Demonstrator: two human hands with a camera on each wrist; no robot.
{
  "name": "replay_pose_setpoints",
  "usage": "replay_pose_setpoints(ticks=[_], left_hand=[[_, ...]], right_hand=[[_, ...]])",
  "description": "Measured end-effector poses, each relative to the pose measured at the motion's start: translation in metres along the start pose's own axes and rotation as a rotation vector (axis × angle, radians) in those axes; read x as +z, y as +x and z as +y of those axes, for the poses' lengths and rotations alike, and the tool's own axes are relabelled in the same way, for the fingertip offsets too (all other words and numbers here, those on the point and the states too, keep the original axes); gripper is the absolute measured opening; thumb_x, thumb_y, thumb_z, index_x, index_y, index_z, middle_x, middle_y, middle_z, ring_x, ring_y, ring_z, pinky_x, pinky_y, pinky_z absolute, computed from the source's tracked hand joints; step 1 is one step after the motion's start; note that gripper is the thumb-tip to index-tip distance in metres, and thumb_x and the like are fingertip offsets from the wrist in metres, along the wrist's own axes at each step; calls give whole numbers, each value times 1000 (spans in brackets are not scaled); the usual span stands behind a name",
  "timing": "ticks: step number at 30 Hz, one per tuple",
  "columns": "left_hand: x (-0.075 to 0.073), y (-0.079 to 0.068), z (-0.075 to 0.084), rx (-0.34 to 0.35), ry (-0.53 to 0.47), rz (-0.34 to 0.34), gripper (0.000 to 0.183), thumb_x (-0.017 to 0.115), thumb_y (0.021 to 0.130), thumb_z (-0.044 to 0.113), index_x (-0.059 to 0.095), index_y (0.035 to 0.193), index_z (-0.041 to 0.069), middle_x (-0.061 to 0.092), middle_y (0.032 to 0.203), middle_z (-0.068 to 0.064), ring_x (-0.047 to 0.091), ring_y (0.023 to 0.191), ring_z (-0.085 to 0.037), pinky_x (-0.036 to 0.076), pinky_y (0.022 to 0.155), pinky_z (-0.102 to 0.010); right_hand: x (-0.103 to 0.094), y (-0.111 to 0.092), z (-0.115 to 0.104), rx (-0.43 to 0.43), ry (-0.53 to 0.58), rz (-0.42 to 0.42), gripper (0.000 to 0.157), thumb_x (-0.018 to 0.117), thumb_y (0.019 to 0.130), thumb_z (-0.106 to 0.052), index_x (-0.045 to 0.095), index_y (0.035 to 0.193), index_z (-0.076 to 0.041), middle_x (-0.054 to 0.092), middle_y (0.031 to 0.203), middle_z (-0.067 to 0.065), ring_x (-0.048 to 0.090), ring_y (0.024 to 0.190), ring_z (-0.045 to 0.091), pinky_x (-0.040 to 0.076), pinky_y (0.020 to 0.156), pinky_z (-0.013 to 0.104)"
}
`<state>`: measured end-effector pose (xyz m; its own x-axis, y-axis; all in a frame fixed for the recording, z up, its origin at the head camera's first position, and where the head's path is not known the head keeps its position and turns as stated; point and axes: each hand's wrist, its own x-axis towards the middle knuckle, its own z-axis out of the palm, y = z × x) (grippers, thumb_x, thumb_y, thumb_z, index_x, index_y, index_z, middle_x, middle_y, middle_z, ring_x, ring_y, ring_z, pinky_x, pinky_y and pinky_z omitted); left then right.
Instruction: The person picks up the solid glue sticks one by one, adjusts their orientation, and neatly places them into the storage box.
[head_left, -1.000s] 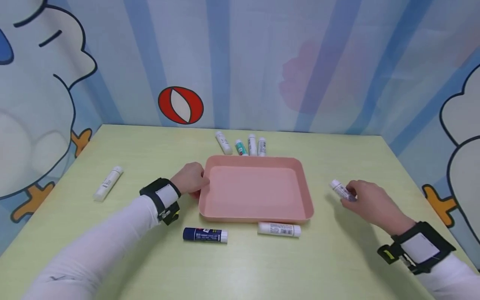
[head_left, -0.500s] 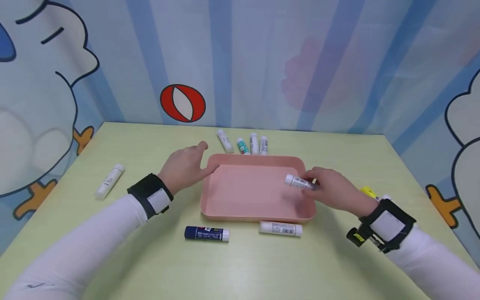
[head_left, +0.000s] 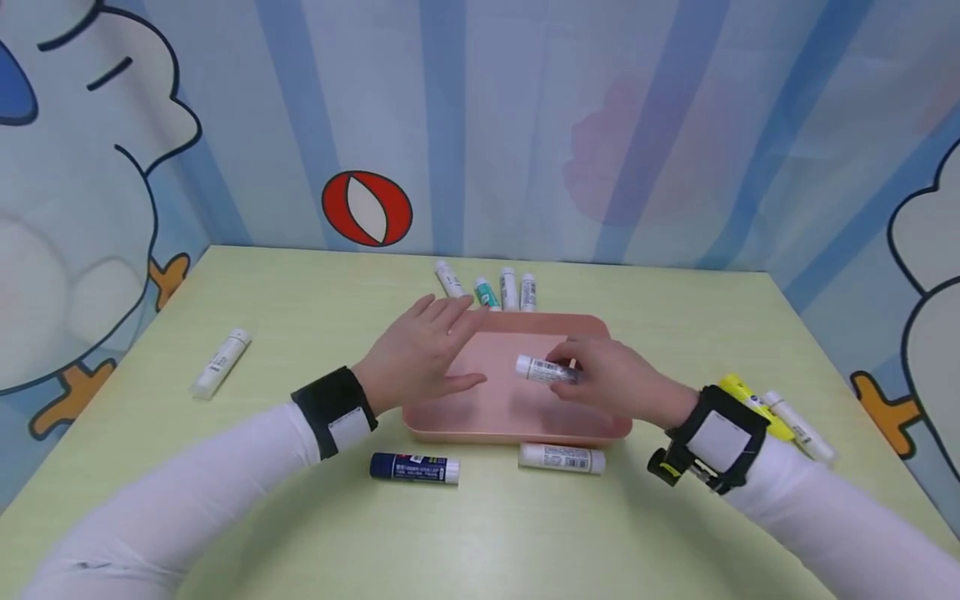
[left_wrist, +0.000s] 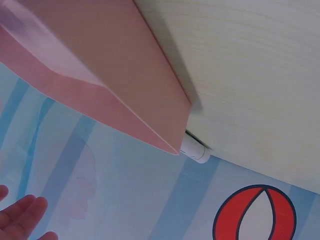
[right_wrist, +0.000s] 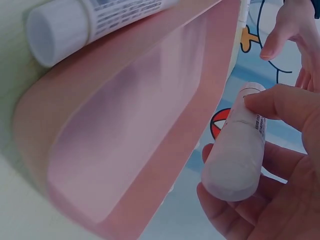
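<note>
My right hand (head_left: 611, 377) pinches a white glue stick (head_left: 542, 369) with a printed label and holds it over the pink tray (head_left: 502, 433). In the right wrist view the clear end of that glue stick (right_wrist: 234, 165) faces the camera, thumb on one side and fingers on the other. My left hand (head_left: 423, 354), fingers straight and spread, hovers over the tray's left side and hides its far left corner. Nothing is in the left hand. In the left wrist view its fingertips (left_wrist: 22, 217) show at the lower left, apart from the tray.
Behind the tray lie several glue sticks, one with a teal label (head_left: 486, 293). In front are a navy glue stick (head_left: 414, 468) and a white one (head_left: 561, 458). Another white one (head_left: 221, 363) lies far left. A yellow glue stick (head_left: 756, 406) and a white one (head_left: 799, 427) lie right.
My right hand has carried the glue stick leftward from the table's right side to over the tray. My left hand has let go of the tray's left edge, spread its fingers and moved over the tray.
</note>
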<state>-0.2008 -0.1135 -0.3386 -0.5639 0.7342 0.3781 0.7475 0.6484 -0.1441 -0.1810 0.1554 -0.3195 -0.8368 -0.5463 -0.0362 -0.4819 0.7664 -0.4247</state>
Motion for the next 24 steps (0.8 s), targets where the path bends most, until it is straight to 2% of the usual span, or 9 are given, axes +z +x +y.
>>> replay_pose_setpoints(ticks=[5, 9, 16, 21, 24], left_hand=[[5, 2, 10, 107, 17, -3, 69, 72, 83, 50, 53, 132, 5, 57, 130, -13, 52, 120, -30, 37, 104, -49], [9, 2, 15, 171, 1, 13, 55, 73, 83, 46, 58, 120, 8, 63, 117, -8, 57, 112, -25, 40, 103, -44], [10, 2, 20, 207, 3, -32, 37, 71, 88, 38, 61, 109, 9, 66, 103, -6, 62, 99, -22, 43, 101, -41], [11, 2, 21, 225, 23, -16, 31, 73, 87, 35, 63, 103, 10, 68, 93, -4, 64, 89, -20, 47, 96, -39], [11, 1, 22, 238, 46, -9, 28, 74, 87, 33, 65, 100, 10, 68, 87, -3, 63, 82, -18, 50, 89, -34]], right_hand=[[3, 7, -10, -60, 18, -10, 23, 74, 85, -12, 70, 106, -4, 66, 92, -1, 57, 77, 12, 50, 72, 29], [5, 11, -17, -78, 6, -13, 23, 75, 85, -13, 70, 106, -5, 66, 90, -2, 56, 76, 12, 48, 71, 29], [7, 15, -22, -84, -33, -11, 24, 75, 85, -16, 71, 107, -8, 63, 87, -5, 53, 75, 11, 45, 70, 28], [7, 15, -22, -141, -39, 6, 20, 74, 84, -14, 72, 104, -8, 60, 82, -6, 51, 71, 10, 44, 66, 27], [7, 15, -22, -155, -34, 2, 20, 74, 84, -13, 72, 103, -8, 58, 80, -6, 49, 70, 9, 43, 64, 27]])
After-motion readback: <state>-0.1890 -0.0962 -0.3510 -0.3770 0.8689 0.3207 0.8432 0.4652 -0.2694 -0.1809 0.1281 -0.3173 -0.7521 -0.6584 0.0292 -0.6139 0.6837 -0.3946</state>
